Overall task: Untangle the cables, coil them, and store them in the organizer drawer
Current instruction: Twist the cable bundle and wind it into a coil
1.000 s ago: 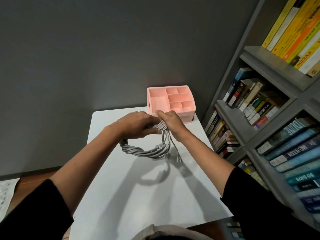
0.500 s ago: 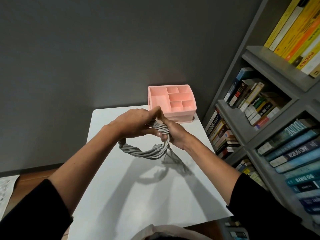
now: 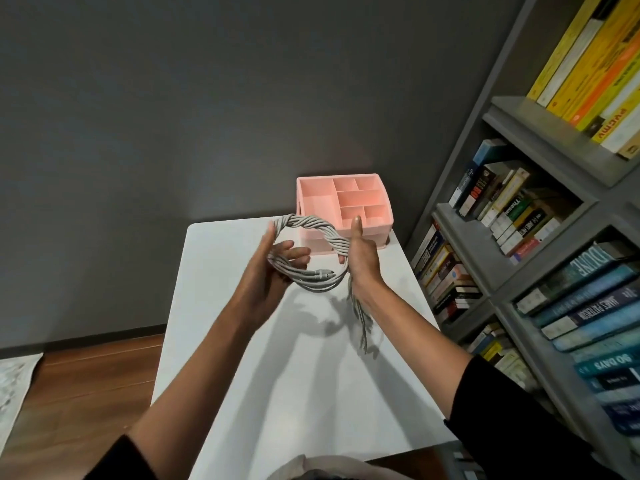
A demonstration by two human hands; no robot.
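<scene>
A ring-shaped coil of twisted grey cables [image 3: 313, 233] is lifted above the white table [image 3: 301, 368], standing nearly upright. My left hand [image 3: 277, 268] supports the coil's left and lower side, fingers reaching through the ring. My right hand [image 3: 360, 254] grips the coil's right side, thumb pointing up. Loose cable ends [image 3: 358, 313] hang below the right hand down to the table. The pink organizer [image 3: 346, 209], with several open top compartments, stands at the table's far right corner just behind the coil. Its drawer front is mostly hidden by the coil and hands.
A grey bookshelf [image 3: 519, 237] packed with books runs along the right side, close to the table edge. A dark grey wall stands behind the table. Wooden floor [image 3: 86, 386] shows to the left, with a pale mat at the far left edge.
The coil has been turned from hanging flat below both hands to standing upright. My hands have moved apart to its left and right sides, and the loose ends now dangle under the right hand.
</scene>
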